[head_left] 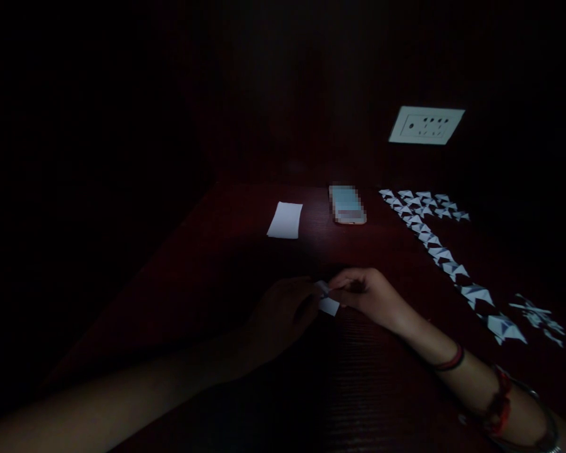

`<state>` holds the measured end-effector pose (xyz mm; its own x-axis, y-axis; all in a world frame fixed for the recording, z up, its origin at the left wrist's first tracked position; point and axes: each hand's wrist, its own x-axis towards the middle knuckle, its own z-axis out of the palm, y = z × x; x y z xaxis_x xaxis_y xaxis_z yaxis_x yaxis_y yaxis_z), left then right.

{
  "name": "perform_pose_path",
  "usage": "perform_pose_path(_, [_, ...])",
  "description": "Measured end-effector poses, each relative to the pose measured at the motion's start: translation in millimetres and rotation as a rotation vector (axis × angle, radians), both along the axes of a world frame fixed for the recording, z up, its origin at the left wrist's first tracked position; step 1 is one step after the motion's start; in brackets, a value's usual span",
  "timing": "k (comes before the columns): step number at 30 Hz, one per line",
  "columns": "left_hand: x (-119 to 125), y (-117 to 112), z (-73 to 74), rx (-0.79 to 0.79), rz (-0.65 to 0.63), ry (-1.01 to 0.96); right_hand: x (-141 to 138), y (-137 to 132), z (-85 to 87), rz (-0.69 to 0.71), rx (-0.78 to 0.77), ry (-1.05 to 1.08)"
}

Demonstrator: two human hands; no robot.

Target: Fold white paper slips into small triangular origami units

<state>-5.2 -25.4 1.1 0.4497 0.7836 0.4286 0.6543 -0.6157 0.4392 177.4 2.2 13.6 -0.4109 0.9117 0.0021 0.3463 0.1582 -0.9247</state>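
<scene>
Between my two hands is a small piece of white paper [329,306], partly folded, with its lower flap showing. My left hand [285,309] lies in shadow and pinches the paper's left side. From the right, my right hand [365,290] grips the other edge between thumb and fingers. Bracelets circle my right wrist and forearm. Beyond the hands lies a stack of white paper sheets [285,220]. Folded paper pieces [441,253] stand in rows along the right side of the dark red table [193,251].
A phone [348,204] rests near the back of the table. Thin paper scraps [538,314] are heaped at the right, beside the nearest folded pieces. A white socket plate [427,125] is on the back wall. The surroundings are very dark.
</scene>
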Motion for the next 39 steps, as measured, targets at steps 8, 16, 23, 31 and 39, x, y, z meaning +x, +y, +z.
perform_pose_path(8, [-5.6, 6.9, 0.7, 0.204, -0.041, 0.044, 2.7, -1.2, 3.8, -0.052, -0.071, 0.158])
perform_pose_path(16, [-4.7, 13.6, 2.9, 0.095, 0.055, -0.141, -4.4, -13.0, 8.6, -0.172, 0.370, -0.022])
perform_pose_path(23, [-6.3, 17.7, 7.1, 0.161, 0.088, -0.031, -2.6, -18.7, 13.9, -0.165, 0.552, -0.176])
perform_pose_path(31, [-6.0, 14.1, 3.8, 0.065, 0.028, -0.049, -4.0, -18.8, 13.5, -0.163, 0.640, -0.203])
perform_pose_path(39, [-11.5, 17.2, 5.0, 0.165, 0.022, 0.003, -3.8, -18.4, 14.0, -0.149, 0.606, -0.154])
